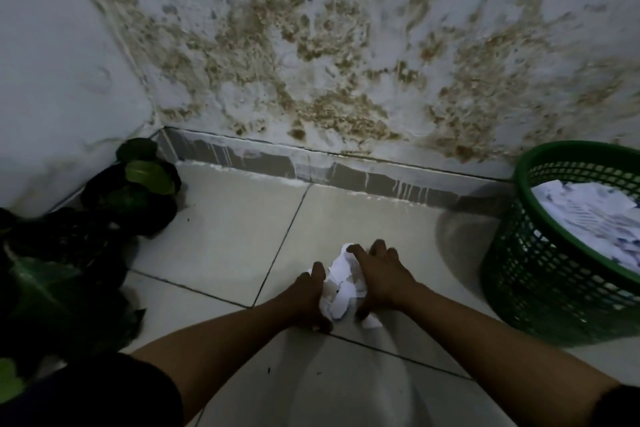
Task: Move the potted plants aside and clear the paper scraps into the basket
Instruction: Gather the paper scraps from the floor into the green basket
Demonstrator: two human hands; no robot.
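While frame is dim, I see left hand (313, 295) and right hand (379, 276) pinching paper scraps (341, 288) on floor (242, 232); basket (540, 274) cut off right; potted plants (131, 191) murky left.

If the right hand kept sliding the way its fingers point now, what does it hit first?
Probably nothing close: the right hand points up-left over the paper scraps; beyond lies bare floor tile, then the skirting. Depth is unclear.

No text can be read: the paper scraps in the basket (519, 274) carry bluish print, too blurred to make out.
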